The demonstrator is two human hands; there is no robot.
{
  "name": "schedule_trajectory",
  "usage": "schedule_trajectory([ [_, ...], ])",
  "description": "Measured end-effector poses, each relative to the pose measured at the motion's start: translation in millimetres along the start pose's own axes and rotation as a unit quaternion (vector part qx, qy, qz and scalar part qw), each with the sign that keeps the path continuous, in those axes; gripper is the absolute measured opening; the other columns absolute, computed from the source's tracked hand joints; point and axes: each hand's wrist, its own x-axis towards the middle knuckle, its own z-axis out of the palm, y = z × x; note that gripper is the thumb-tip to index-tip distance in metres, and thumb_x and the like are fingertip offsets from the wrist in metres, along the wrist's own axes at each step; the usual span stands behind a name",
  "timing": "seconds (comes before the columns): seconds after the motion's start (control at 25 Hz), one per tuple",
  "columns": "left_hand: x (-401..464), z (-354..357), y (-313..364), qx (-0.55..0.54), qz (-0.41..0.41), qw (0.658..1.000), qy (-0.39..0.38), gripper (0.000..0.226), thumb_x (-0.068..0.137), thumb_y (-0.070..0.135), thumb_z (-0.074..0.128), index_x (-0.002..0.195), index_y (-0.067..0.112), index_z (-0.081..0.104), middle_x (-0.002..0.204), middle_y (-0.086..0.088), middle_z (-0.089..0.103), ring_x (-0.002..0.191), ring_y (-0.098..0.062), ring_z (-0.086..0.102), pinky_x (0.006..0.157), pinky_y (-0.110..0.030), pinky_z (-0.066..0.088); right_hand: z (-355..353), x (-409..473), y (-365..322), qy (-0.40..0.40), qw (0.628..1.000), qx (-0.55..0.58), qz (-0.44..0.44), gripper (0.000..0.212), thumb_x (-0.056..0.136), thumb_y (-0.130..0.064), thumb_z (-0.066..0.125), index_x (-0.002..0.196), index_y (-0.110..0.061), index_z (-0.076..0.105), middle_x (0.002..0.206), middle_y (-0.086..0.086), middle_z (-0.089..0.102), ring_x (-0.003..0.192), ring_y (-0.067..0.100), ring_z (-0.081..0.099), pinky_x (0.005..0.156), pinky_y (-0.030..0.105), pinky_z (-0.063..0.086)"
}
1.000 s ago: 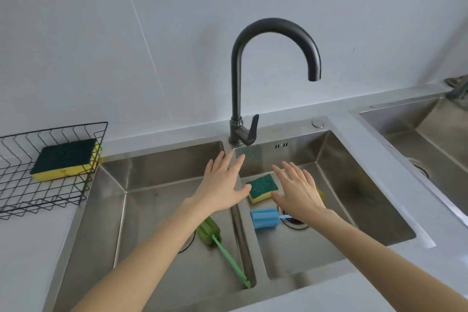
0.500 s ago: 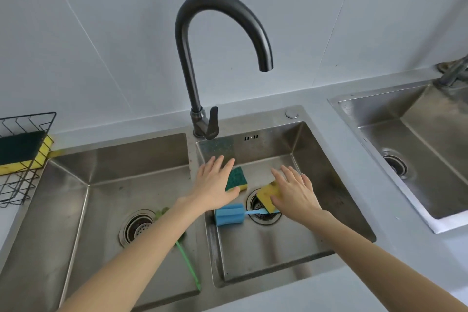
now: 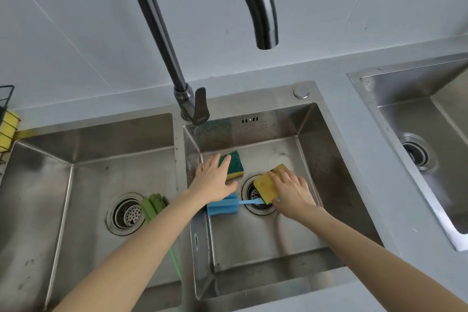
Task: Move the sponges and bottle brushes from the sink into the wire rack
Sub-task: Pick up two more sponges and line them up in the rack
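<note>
Two bare hands reach into the right basin of a double steel sink (image 3: 314,119) in the head view, the only view supplied. Left hand (image 3: 214,180) lies flat and spread, fingers (image 3: 225,162) wide, fingertips resting on the near corner of the green-topped sponge (image 3: 234,164), which lies green face up on the basin floor near the back wall; nothing is gripped. Right hand (image 3: 291,191) holds the yellow sponge (image 3: 266,185), tilted with its yellow face showing, directly over the right drain (image 3: 255,197); its fingers curl over the sponge's far edge, and the thumb is not visible. Blue bottle brush (image 3: 222,206) lies on the basin floor just in front of the left hand, its foam head toward the divider and its thin blue handle running across the drain under the yellow sponge. Green bottle brush (image 3: 154,204) lies in the left basin, head beside the left drain (image 3: 126,213), handle partly hidden under the left forearm and emerging toward the near wall. Wire rack (image 3: 6,114) shows only as a sliver at the left frame edge on the desk (image 3: 342,99), with a yellow sponge in rack (image 3: 7,129) visible behind its wires. Black tap (image 3: 162,33) arches over the divider. One further sink (image 3: 417,114) sits at right.
</note>
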Motion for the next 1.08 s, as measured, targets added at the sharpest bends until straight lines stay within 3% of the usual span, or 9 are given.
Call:
schedule_trajectory([
  [0.32,40,16,-12,-0.014,-0.047,0.998,-0.044,0.081,0.087,0.041,0.049,0.144,0.016,-0.003,0.155,-0.017,-0.001,0.143,-0.033,0.001,0.116,-0.048,0.009,11,45,-1,-0.055,0.995,-0.075,-0.024,0.09,0.082,-0.011,0.062,0.148,-0.021,0.002,0.159,0.007,-0.005,0.146,0.03,-0.006,0.118,0.049,0.003],
  [0.6,66,27,-14,-0.019,-0.066,0.996,-0.058,0.089,0.084,0.04,0.055,0.144,0.013,-0.006,0.155,-0.015,-0.004,0.142,-0.034,0.001,0.115,-0.048,0.01,24,57,0,-0.075,0.991,-0.085,-0.066,0.087,0.083,-0.008,0.059,0.149,-0.019,0.003,0.158,0.003,0.008,0.147,0.027,-0.001,0.117,0.05,0.004],
  [0.8,70,36,-14,0.003,-0.077,0.995,-0.063,0.087,0.084,0.035,0.058,0.144,0.012,-0.001,0.154,-0.013,0.011,0.14,-0.033,0.01,0.114,-0.047,0.018,28,55,5,-0.031,0.994,-0.071,-0.082,0.083,0.082,-0.01,0.059,0.148,-0.018,0.01,0.152,0.004,0.021,0.144,0.027,0.012,0.117,0.047,0.009],
  [1.08,61,51,-10,-0.007,-0.081,0.995,-0.058,0.074,0.084,0.032,0.059,0.141,0.01,0.018,0.14,-0.014,0.03,0.127,-0.03,0.032,0.104,-0.041,0.034,28,49,12,0.062,0.997,-0.011,-0.048,0.077,0.082,-0.037,0.059,0.144,-0.013,0.019,0.138,0.009,0.037,0.129,0.027,0.033,0.111,0.038,0.024],
])
